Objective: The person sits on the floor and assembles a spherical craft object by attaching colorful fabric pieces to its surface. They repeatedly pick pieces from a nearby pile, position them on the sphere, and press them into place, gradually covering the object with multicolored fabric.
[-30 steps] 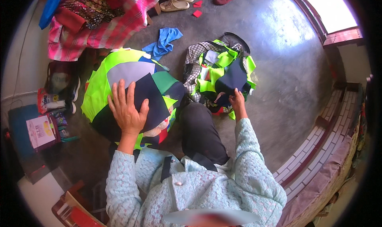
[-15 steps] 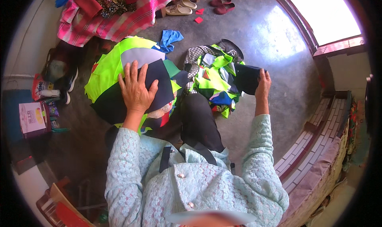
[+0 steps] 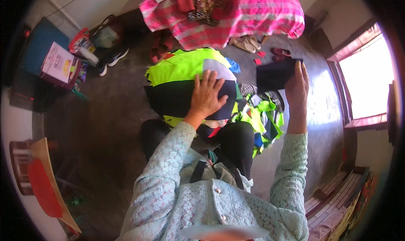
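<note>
In front of my knees bulges a rounded heap covered with fabric pieces: a neon yellow-green piece (image 3: pixel 179 63), a grey piece (image 3: pixel 219 69) and a wide black piece (image 3: pixel 168 98). My left hand (image 3: pixel 206 95) lies flat over the black piece, fingers spread. Off to the right, my right hand (image 3: pixel 298 82) grips a black fabric piece (image 3: pixel 274 75) by its right edge and holds it up. Below that piece lies a pile of mixed fabric scraps (image 3: pixel 257 120), mostly neon yellow-green, with checked cloth (image 3: pixel 248 89) at its rim. The raised piece hides part of the pile.
A bed with a pink checked cover (image 3: pixel 253 19) stands at the far side, with beige shoes (image 3: pixel 244 43) and dark red shoes (image 3: pixel 280 53) before it. At left are a white box (image 3: pixel 59 63) and dark sneakers (image 3: pixel 112 61). A slatted bench (image 3: pixel 333 199) is at lower right.
The head view has shifted, showing more of the bed. My right hand has raised the black piece higher, over the far side of the scrap pile. My left hand stays on the heap.
</note>
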